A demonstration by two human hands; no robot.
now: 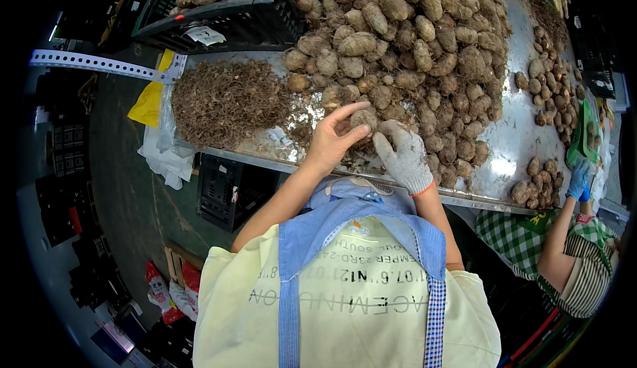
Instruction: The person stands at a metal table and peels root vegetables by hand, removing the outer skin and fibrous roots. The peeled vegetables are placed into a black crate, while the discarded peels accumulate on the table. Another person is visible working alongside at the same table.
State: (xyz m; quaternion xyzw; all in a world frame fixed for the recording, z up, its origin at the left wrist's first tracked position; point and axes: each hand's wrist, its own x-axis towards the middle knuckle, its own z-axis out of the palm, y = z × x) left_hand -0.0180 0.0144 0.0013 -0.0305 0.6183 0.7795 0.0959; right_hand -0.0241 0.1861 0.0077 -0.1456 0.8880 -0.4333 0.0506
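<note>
My bare left hand (334, 138) grips a round, hairy brown taro corm (364, 120) between thumb and fingers, above the near part of the metal table (502, 137). Close at its right is my right hand (402, 155) in a grey knitted glove with an orange cuff edge, its fingers bent near the corm. Whether the gloved fingers touch or hold anything cannot be told. Beyond both hands spreads a large pile of similar corms (393, 35). A heap of loose brown root fibres (226, 102) lies to the left on the table.
A black plastic crate (224, 22) of corms stands at the back left. Another black crate (234, 191) is below the table edge. At the right, a co-worker in blue gloves (580, 176) is beside a green tray (583, 132) and smaller corm piles. A perforated metal bar (99, 63) projects left.
</note>
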